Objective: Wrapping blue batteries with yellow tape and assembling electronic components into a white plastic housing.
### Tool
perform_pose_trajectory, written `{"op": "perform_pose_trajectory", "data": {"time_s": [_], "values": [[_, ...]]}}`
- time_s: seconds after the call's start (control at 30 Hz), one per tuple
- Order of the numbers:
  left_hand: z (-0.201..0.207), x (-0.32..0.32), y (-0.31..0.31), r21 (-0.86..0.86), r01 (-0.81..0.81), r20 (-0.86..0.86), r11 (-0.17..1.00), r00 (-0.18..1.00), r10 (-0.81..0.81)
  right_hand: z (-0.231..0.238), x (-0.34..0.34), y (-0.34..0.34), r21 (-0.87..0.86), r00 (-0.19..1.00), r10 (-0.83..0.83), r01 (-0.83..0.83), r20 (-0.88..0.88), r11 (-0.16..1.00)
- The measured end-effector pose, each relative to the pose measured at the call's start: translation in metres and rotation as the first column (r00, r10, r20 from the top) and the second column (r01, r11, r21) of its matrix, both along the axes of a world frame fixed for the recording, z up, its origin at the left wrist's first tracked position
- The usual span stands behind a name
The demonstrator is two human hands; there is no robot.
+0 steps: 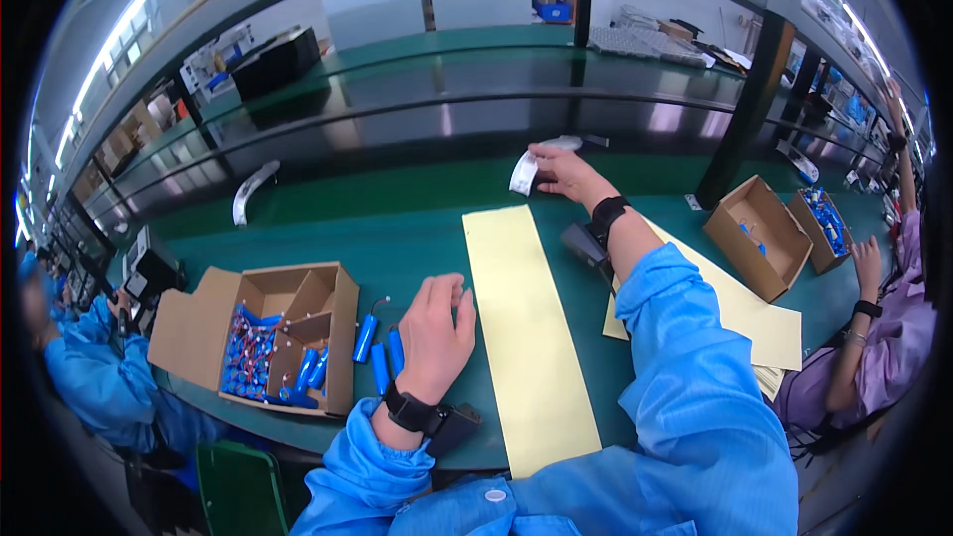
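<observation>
My right hand (564, 175) is stretched forward, its fingers closed on a curved white part (522, 177) near the far side of the green table. Part of that piece is hidden by the hand. My left hand (435, 330) hovers over the near part of the table with fingers loosely bent and nothing visible in them. Just left of it lie several blue cylindrical battery cells (365, 338) with short wires. A long pale yellow sheet (526, 337) stretches between my two arms.
At left stands an open cardboard box (342, 337) with dividers and many blue cells. A second curved white part (254, 191) lies far left. More yellow sheets (764, 333), two cardboard boxes (759, 263) and a dark post (745, 129) are at right. Co-workers sit on both sides.
</observation>
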State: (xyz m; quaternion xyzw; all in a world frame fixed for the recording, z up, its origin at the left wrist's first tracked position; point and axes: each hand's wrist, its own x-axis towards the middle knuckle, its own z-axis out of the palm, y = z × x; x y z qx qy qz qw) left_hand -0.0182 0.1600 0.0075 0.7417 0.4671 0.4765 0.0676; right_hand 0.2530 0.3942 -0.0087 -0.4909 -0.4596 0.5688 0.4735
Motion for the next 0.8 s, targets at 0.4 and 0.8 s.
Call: {"op": "perform_pose_trajectory", "data": {"time_s": [0.4, 0.8], "values": [[0.03, -0.007, 0.01, -0.343, 0.563, 0.843, 0.752, 0.538, -0.019, 0.087, -0.081, -0.205, 0.224, 0.915, 0.313, -0.371, 0.256, 0.901], [0.06, -0.012, -0.04, -0.53, 0.821, 0.802, 0.21, 0.566, -0.191, 0.092, -0.013, -0.352, 0.693, 0.785, -0.347, -0.139, 0.512, 0.707]]}}
